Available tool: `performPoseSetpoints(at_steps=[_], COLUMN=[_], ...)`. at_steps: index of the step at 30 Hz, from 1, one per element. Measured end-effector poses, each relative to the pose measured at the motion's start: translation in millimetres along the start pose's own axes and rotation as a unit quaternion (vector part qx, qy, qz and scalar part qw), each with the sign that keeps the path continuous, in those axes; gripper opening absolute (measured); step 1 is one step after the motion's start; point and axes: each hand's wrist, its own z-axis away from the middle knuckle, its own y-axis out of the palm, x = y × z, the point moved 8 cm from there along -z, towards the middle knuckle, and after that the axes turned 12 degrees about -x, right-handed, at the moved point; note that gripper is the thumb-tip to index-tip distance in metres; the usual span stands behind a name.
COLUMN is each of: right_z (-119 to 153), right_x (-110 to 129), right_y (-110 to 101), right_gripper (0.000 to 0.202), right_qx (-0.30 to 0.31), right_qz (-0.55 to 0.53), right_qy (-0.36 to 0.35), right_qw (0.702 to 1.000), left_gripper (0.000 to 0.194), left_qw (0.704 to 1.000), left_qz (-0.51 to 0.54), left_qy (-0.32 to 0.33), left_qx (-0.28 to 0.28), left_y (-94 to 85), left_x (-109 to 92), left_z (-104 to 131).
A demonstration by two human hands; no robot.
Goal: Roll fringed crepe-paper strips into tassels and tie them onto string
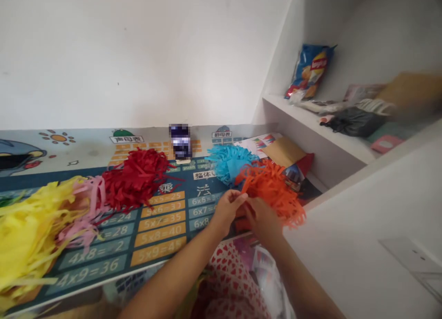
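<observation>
My left hand (pixel 228 211) is closed in a pinch, thumb and forefinger at the near left edge of an orange fringed paper pom-pom (pixel 276 190). Against it, fingertips meeting, my right hand (pixel 264 220) is also closed at the same edge of the orange pom-pom. Exactly which strip lies between the fingers is hidden. Just behind the orange one, touching it, sits a light-blue pom-pom (pixel 231 162). Farther left on the table lie a red pom-pom (pixel 140 176), a pink one (pixel 84 208) and a large yellow one (pixel 31 231).
A times-table mat (pixel 162 222) covers the table against the wall. A phone (pixel 181 142) with a blurred screen stands at the back. Papers and a brown envelope (pixel 288 151) fill the right corner. The shelf (pixel 311 121) above holds a chip bag (pixel 311 70) and a black bag (pixel 357 121).
</observation>
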Motion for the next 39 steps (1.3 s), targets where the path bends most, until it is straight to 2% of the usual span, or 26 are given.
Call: performPoseSetpoints(at_steps=[3, 7, 9, 12, 14, 16, 18, 19, 21, 23, 24, 25, 27, 29, 31, 34, 39], right_z=[30, 40, 34, 15, -1, -14, -22, -24, -22, -14, -9, -3, 7, 14, 19, 25, 31], right_x=[2, -8, -28, -70, -104, -134, -149, -149, -132, -99, -79, -58, -22, -1, 5, -1, -9], right_y=[24, 31, 27, 20, 9, -8, -22, -27, -36, -44, -44, -40, -26, -11, 4, 23, 30], right_gripper=[0.029, 0.035, 0.038, 0.041, 0.04, 0.04, 0.04, 0.039, 0.036, 0.032, 0.029, 0.026, 0.022, 0.021, 0.02, 0.015, 0.015], right_qx=[0.041, 0.07, 0.056, 0.064, 0.061, 0.026, -0.012, -0.032, -0.088, -0.153, -0.165, -0.156, -0.097, -0.039, 0.003, 0.063, 0.088], right_qz=[-0.04, -0.098, -0.066, 0.056, 0.172, 0.266, 0.292, 0.283, 0.247, 0.193, 0.152, 0.099, -0.013, -0.085, -0.108, -0.124, -0.148], right_qy=[0.01, 0.022, 0.047, 0.073, 0.096, 0.134, 0.155, 0.153, 0.126, 0.082, 0.057, 0.027, -0.015, -0.012, 0.02, 0.069, 0.104], right_qw=[0.998, 0.992, 0.995, 0.994, 0.979, 0.954, 0.944, 0.946, 0.957, 0.966, 0.973, 0.982, 0.995, 0.996, 0.994, 0.988, 0.98], left_gripper=[0.049, 0.045, 0.044, 0.043, 0.043, 0.042, 0.042, 0.042, 0.043, 0.043, 0.043, 0.043, 0.044, 0.045, 0.046, 0.046, 0.047], left_qw=[0.999, 0.998, 0.997, 0.996, 0.996, 0.994, 0.993, 0.992, 0.99, 0.989, 0.988, 0.988, 0.989, 0.989, 0.99, 0.991, 0.993], left_qz=[-0.015, -0.025, -0.018, 0.003, 0.02, 0.039, 0.057, 0.064, 0.073, 0.075, 0.075, 0.075, 0.074, 0.071, 0.066, 0.056, 0.032], left_qy=[-0.028, -0.047, -0.05, -0.059, -0.065, -0.068, -0.075, -0.08, -0.093, -0.103, -0.106, -0.109, -0.111, -0.113, -0.114, -0.11, -0.096], left_qx=[-0.027, -0.046, -0.055, -0.059, -0.063, -0.07, -0.074, -0.075, -0.077, -0.079, -0.078, -0.076, -0.066, -0.057, -0.05, -0.049, -0.059], left_y=[-24.0, -45.0, -51.0, -55.7, -57.7, -59.4, -60.1, -60.1, -59.9, -58.9, -57.7, -55.9, -50.6, -45.1, -41.5, -42.1, -50.5], left_x=[17, 26, 27, 26, 25, 24, 25, 27, 30, 34, 35, 35, 35, 34, 34, 33, 31], left_z=[-3, -9, -12, -15, -18, -20, -20, -20, -18, -15, -13, -11, -6, -1, 3, 6, 2])
